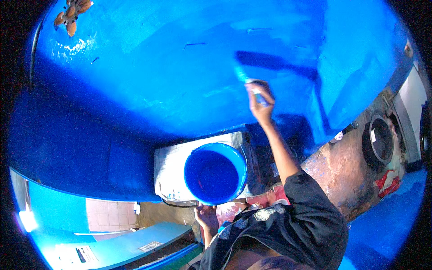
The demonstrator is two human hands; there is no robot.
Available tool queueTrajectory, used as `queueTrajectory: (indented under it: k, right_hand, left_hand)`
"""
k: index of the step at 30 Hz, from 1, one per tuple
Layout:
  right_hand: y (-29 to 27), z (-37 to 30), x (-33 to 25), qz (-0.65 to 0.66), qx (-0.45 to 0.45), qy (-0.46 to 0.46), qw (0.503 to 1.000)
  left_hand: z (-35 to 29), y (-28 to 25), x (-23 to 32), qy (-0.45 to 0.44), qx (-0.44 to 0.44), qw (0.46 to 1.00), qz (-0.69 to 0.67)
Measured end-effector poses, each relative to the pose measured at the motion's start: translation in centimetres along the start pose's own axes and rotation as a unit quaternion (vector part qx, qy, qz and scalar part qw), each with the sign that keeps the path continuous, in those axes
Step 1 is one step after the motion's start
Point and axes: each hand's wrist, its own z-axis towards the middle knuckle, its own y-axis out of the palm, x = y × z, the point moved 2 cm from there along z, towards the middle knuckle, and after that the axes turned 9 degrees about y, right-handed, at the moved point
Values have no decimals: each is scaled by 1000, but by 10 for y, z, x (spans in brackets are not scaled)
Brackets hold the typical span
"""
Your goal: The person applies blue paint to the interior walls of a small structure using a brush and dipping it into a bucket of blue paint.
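My right hand is raised, its fingers closed round a paintbrush. The brush's bristle end is smeared by motion and lies close to or against the blue wall; I cannot tell which. Below, a blue bucket holds dark blue paint and rests on a white surface. My left hand is at the bucket's near side, fingers curled up against its edge and partly hidden beneath it.
Several nails stick out of the wall, and a brown ornament hangs at the upper left. On the floor to the right lie a round black tub and a red-and-white item. A light blue panel stands lower left.
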Motion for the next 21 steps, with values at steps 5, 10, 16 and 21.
queueTrajectory:
  k: [5,10,16,21]
  right_hand:
    - [56,6,-11,52,-126,-26,990]
    - [-10,47,15,-27,18,-36,999]
    - [-70,58,9,-142,186,-16,972]
    - [-17,3,-1,-31,48,-5,998]
  left_hand:
    - [5,0,1,-18,-19,999,27]
    - [4,-5,-4,-22,8,1000,-8]
    - [7,-21,-7,-14,-91,994,-49]
    - [8,-23,-6,-6,-43,999,-21]
